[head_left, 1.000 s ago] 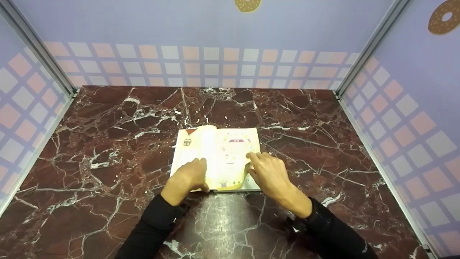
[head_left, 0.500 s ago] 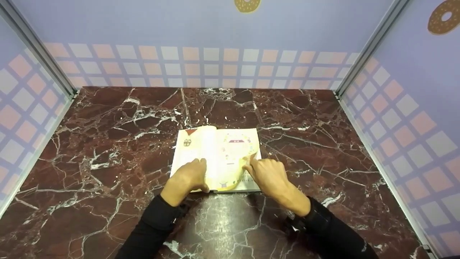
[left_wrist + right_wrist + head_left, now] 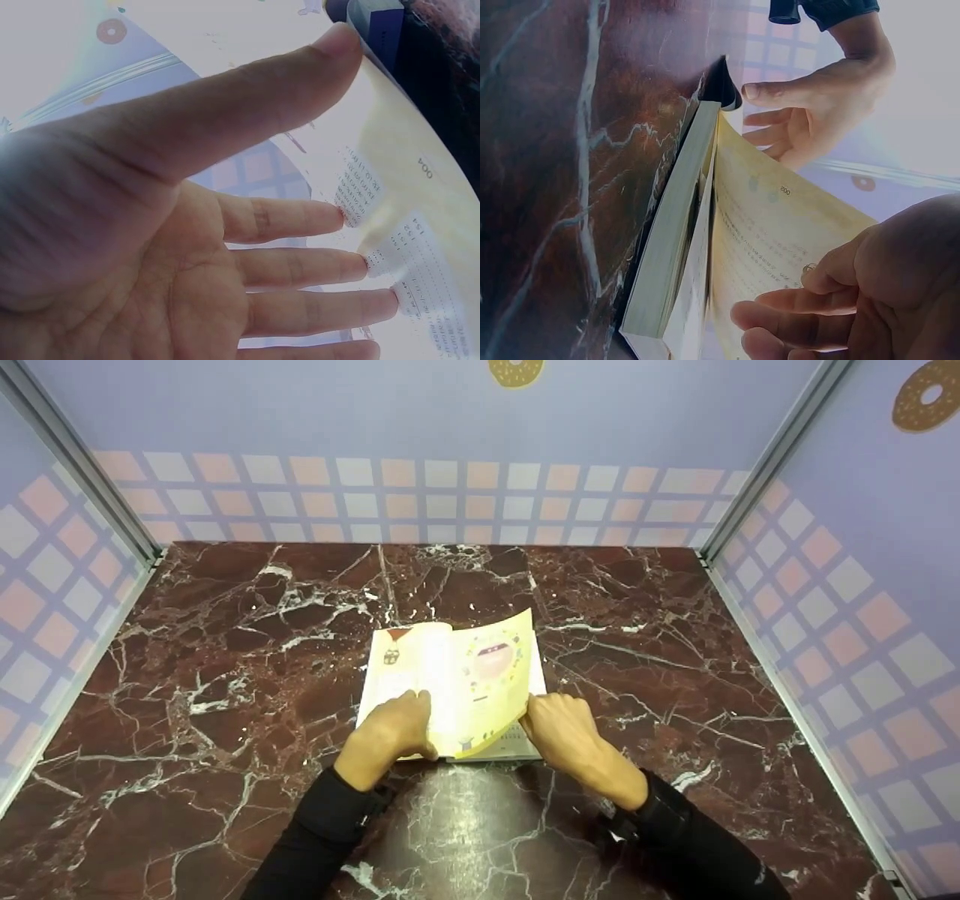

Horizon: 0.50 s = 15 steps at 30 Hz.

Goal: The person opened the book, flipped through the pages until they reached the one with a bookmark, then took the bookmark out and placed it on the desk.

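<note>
An open book (image 3: 394, 679) lies on the dark red marble-patterned table. The left hand (image 3: 391, 727) rests on the left side near the spine; the left wrist view has its fingers (image 3: 300, 266) straight, their tips on printed text, thumb extended. At the right side, the right hand (image 3: 566, 735) holds the outer edge of a yellowish page (image 3: 491, 690) with a round flower-like picture. That page stands lifted and bowed off the pages below. Seen from the right wrist, thumb and finger pinch the raised page (image 3: 769, 210), and the thick page block (image 3: 679, 225) lies beneath.
Marbled table (image 3: 225, 675) surrounds the book on every side. Lilac panels with pink and white squares (image 3: 480, 472) stand behind it and at both sides, joined by grey metal strips (image 3: 780, 457). Black sleeves (image 3: 322, 817) cover both forearms.
The right hand has drawn the page's edge up; its lower corner was curled before, and now the whole sheet is raised, its top corner higher. The left hand has stayed in place.
</note>
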Each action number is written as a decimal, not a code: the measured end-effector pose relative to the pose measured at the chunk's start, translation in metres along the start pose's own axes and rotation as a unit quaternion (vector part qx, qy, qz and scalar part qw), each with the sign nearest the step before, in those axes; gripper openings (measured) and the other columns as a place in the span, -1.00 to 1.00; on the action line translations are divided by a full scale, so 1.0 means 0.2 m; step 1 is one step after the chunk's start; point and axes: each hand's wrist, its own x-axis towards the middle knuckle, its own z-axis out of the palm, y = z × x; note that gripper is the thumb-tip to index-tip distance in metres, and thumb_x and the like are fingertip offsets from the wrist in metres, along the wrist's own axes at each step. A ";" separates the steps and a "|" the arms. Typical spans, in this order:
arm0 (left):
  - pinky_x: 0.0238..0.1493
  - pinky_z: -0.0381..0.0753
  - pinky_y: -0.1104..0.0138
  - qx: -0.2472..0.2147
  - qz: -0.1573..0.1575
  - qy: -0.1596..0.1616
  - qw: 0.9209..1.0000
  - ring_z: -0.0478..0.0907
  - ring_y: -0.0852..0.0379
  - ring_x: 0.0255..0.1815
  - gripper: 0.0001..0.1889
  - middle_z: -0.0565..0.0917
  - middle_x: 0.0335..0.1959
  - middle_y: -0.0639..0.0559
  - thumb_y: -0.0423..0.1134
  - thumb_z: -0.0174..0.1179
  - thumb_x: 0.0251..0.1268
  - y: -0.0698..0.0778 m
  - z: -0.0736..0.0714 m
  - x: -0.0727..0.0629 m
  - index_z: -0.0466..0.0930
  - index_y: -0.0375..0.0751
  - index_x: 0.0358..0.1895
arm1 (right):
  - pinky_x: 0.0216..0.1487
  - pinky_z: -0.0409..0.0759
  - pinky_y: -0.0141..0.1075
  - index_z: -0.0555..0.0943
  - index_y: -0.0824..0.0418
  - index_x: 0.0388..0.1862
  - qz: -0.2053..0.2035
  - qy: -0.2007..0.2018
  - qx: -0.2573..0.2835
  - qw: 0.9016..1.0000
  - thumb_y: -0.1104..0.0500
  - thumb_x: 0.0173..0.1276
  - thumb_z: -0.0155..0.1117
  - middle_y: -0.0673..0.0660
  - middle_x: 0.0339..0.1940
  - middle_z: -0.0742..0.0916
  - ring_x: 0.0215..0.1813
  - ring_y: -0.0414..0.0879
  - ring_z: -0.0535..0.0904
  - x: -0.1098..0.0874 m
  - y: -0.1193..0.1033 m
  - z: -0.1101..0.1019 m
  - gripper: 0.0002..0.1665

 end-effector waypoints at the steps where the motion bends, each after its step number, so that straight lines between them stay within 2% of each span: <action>1: 0.06 0.65 -0.09 0.001 0.001 0.001 1.000 0.63 -0.34 -0.06 -0.34 0.58 -0.10 -0.35 -0.20 0.65 -0.09 0.00 0.00 0.00 0.46 -0.46 -0.03 | -0.70 0.51 0.06 0.34 0.09 -0.60 0.000 0.000 0.002 1.000 0.17 0.51 0.12 0.09 -0.74 0.55 -0.64 0.14 0.58 0.00 0.00 0.00 -0.59; 7: 0.12 0.63 -0.09 0.012 0.002 0.011 1.000 0.62 -0.34 0.01 -0.39 0.60 -0.04 -0.39 -0.17 0.56 0.10 0.00 0.00 0.00 0.51 -0.53 0.06 | -0.73 0.48 0.03 0.40 0.14 -0.48 -0.008 0.016 0.006 1.000 0.18 0.57 0.10 0.06 -0.74 0.52 -0.65 0.12 0.56 0.00 0.00 0.01 -0.68; 15: 0.11 0.63 -0.07 0.013 0.002 0.022 1.000 0.61 -0.28 -0.05 -0.55 0.59 -0.12 -0.34 -0.21 0.47 0.19 -0.02 -0.02 0.01 0.57 -0.52 -0.04 | -0.71 0.49 -0.02 0.52 0.14 -0.35 -0.014 0.025 0.040 0.999 0.09 0.65 0.06 0.08 -0.68 0.58 -0.63 0.08 0.58 0.01 0.00 0.02 -0.69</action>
